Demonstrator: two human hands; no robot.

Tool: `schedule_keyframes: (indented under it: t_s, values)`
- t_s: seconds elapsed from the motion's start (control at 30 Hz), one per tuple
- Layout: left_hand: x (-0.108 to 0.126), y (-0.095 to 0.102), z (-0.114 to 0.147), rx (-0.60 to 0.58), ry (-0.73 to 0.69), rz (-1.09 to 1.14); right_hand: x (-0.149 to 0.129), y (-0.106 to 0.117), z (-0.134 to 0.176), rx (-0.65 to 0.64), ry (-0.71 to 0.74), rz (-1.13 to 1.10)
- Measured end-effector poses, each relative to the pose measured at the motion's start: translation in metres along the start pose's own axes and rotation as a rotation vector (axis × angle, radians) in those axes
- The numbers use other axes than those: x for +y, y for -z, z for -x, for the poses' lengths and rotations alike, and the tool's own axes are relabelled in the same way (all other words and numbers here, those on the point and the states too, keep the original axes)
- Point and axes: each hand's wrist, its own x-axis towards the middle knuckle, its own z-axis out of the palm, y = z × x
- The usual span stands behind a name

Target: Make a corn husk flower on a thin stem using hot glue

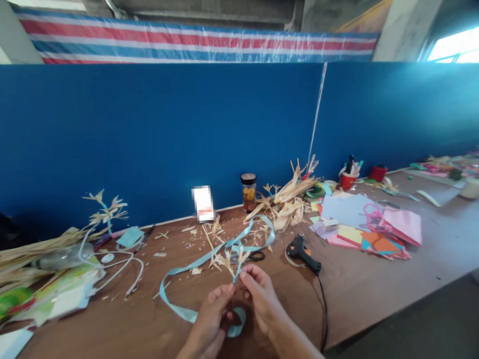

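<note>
Both hands meet above the brown wooden table (111, 336) — left hand (210, 323) and right hand (261, 296) pinch a small dried-straw sprig (230, 260) wrapped in pale blue ribbon (196, 265), fingertips pressed together.

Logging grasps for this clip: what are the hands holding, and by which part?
Both hands, left hand and right hand, pinch the small straw flower at the base of its stem, where the light blue ribbon meets it.
</note>
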Motion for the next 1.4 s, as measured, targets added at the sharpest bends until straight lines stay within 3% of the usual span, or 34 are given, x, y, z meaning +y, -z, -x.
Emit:
schedule_keyframes:
  t_s: [0.33,0.53,0.77,0.93,1.1,1.4]
  values:
    - [0.005,-0.006,0.002,0.034,-0.018,-0.114,0.0,-0.005,-0.004,-0.003,-0.056,-0.095]
    - [0.001,0.002,-0.002,0.074,-0.064,-0.249,-0.002,-0.004,-0.006,-0.019,-0.051,-0.044]
    - [-0.004,0.016,-0.01,0.172,-0.262,-0.475,-0.001,-0.003,-0.01,-0.018,-0.042,0.003]
    - [0.004,0.016,-0.007,0.213,-0.348,-0.699,-0.003,-0.003,-0.014,-0.039,-0.051,0.045]
    - [0.015,0.019,-0.007,0.286,-0.56,-0.995,-0.002,-0.005,-0.026,-0.094,-0.064,0.14]
    - [0.021,0.04,-0.026,0.413,-0.759,-1.266,0.014,-0.02,-0.061,-0.132,0.188,0.438]
